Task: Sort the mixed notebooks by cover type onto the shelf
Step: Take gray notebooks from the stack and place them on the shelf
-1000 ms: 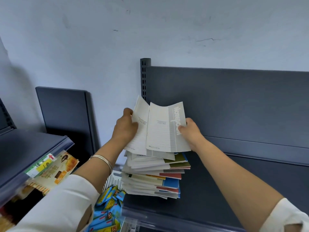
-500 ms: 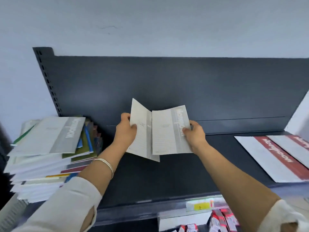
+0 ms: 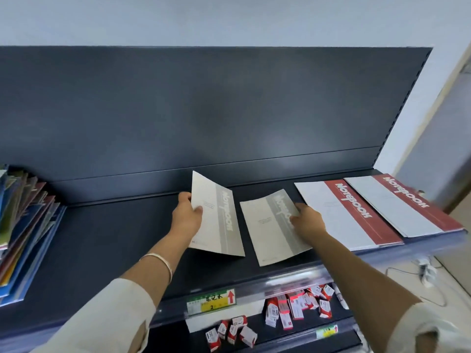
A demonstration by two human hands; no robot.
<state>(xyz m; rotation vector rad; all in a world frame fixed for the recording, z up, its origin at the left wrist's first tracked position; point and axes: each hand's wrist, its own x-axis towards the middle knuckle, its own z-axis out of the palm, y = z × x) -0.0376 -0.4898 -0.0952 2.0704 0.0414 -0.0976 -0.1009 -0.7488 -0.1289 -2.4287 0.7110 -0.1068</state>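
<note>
Two white notebooks with grey bands are over the middle of the dark shelf (image 3: 109, 240). My left hand (image 3: 186, 217) grips the left grey notebook (image 3: 216, 220) by its left edge and holds it tilted above the shelf. The right grey notebook (image 3: 272, 228) lies nearly flat on the shelf, with my right hand (image 3: 307, 219) holding its right edge. Two larger notebooks with red bands, one (image 3: 344, 212) next to the other (image 3: 407, 202), lie flat at the shelf's right end. A mixed stack of notebooks (image 3: 23, 225) sits at the far left.
The shelf's dark back panel (image 3: 204, 110) rises behind. A price label (image 3: 211, 301) is clipped to the front rail. Several small red and white boxes (image 3: 293, 309) lie on the lower shelf. A cable (image 3: 428, 271) lies on the floor at right.
My view and both hands have swung right, away from the mixed stack. The two grey notebooks, held together before, are now apart, and the right one has come down onto the shelf.
</note>
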